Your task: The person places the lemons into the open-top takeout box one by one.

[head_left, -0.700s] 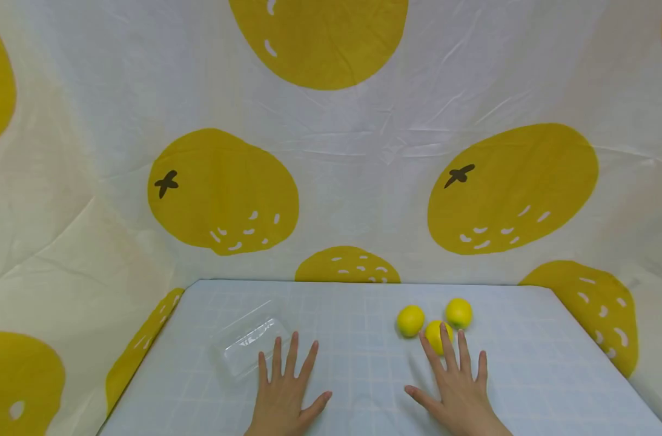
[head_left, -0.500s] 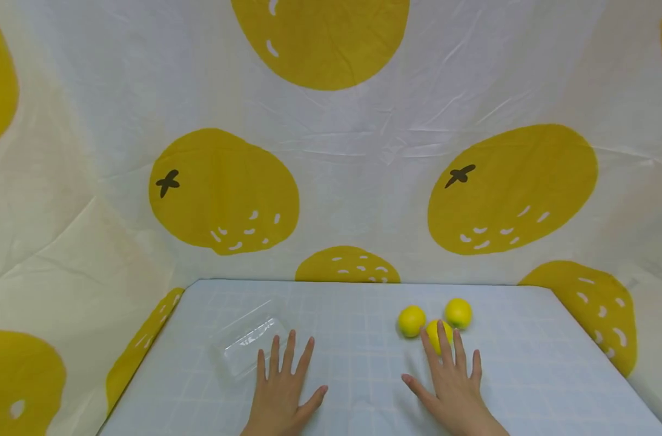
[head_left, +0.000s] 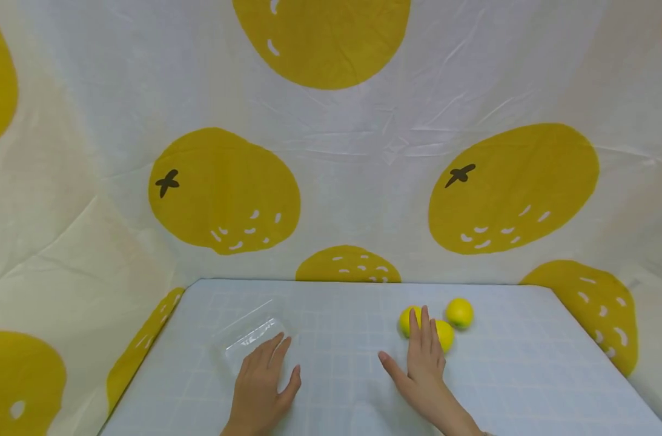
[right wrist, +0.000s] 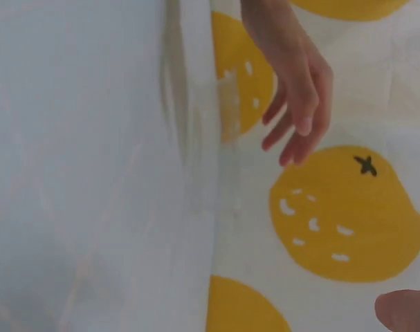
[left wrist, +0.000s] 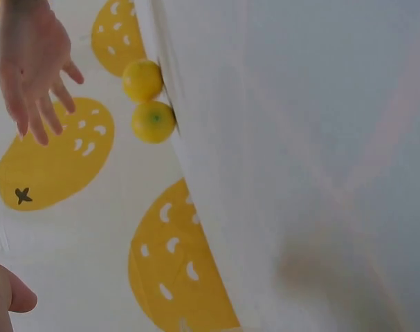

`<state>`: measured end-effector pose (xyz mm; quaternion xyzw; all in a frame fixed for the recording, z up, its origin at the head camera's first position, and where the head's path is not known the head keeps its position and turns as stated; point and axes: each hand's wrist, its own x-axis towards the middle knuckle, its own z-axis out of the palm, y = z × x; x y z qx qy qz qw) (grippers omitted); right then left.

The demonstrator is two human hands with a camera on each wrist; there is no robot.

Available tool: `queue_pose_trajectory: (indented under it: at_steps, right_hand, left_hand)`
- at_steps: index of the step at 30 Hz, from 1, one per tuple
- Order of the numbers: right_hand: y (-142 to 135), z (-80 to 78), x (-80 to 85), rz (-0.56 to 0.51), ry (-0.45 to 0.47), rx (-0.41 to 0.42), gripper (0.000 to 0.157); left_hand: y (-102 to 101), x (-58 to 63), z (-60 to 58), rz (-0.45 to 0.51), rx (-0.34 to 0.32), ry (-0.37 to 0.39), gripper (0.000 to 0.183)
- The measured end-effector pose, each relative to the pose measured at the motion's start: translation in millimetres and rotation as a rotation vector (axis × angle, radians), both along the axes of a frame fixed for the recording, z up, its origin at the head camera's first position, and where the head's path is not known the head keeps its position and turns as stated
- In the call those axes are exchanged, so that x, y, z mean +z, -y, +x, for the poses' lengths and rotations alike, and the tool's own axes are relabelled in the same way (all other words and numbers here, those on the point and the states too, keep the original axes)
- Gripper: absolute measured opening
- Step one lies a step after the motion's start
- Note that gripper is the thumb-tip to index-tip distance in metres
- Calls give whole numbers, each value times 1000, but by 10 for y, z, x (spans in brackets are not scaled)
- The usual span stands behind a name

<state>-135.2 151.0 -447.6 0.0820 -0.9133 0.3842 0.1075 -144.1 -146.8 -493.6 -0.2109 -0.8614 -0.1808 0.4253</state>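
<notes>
At the far left and all along the back we see a white backdrop (head_left: 358,194) printed with large yellow fruit shapes (head_left: 227,188), and in front of it a table (head_left: 341,363) covered in pale blue cloth with a faint white grid. On the table's left part lies a clear plastic tray (head_left: 249,339), turned at a slant, with bright glints along its inside. In front of its near right part we find the left hand (head_left: 260,387), back upward, fingers loosely bent and close together, thumb held out to the right; it is about half open and has hold of nothing. The right wrist view shows it raised above the table. Well apart from it, farther right, is the right hand (head_left: 424,366), wide open, its fingers nearly straight and pointing away from us, its thumb spread to the left, with nothing in its grasp. Behind its fingers we partly see the left fruit (head_left: 404,322), yellow and round, and the middle fruit (head_left: 446,335), which sits nearer to us. Just beside them, at the right, rests the matching right fruit (head_left: 460,313), fully visible. In the left wrist view 2 fruits show, and the right hand is apart from them.
</notes>
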Motion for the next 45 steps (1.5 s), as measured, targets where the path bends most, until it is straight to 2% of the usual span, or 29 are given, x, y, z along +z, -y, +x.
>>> queue_pose_trajectory:
  at_steps: [5,7,13,20,22,24,25,29,31,33,34,35,37,39,40,42,45]
  right_hand:
    - [250,-37,10,-117,-41,36,94]
    - [355,-53,4,-163,-28,62,93]
    - [690,-90,-69,-375,62,158,88]
    - [1077,-173,-236,-627,196,200,85]
    - [1198,-192,-296,-689,239,201,85]
    - [1311,-205,-369,-752,271,205,86]
    - [1368,-209,-409,-788,286,214,86]
    - [1568,-237,-563,-959,327,266,89]
    - [1666,-264,-634,-1044,344,269,88]
    - [1761,-292,-692,-1119,355,243,85]
    - [1805,-305,-717,-1150,345,223,83]
    - [1849,-316,-732,-1176,340,203,81]
    - [1938,-334,-759,-1226,326,174,78]
    - [2010,-347,-774,-1245,291,160,77]
    - [2037,-350,-775,-1249,276,159,77]
    - [2071,-353,-781,-1227,254,157,78]
    - [2073,-352,-787,-1166,247,168,78]
  left_hand:
    - [142,105,-8,90,7,-9,41]
    - [209,150,-16,122,27,-9,37]
    - [461,239,-113,260,48,-145,28]
    - [851,213,-228,468,42,-199,20]
    - [978,161,-252,530,46,-190,21]
    - [1082,91,-259,622,78,-110,25]
    - [1125,49,-259,687,111,-47,26]
    - [1259,-129,-255,1015,172,290,31]
    - [1322,-189,-266,1207,106,386,33]
    - [1382,-230,-268,1353,-22,438,33]
    - [1409,-249,-271,1386,-95,464,32]
    - [1432,-267,-269,1406,-182,490,31]
    - [1466,-293,-269,1388,-348,568,29]
    - [1480,-304,-270,1313,-478,660,32]
    - [1482,-308,-279,1275,-523,703,36]
    - [1474,-301,-294,1214,-552,782,47]
    - [1447,-295,-309,1155,-496,883,62]
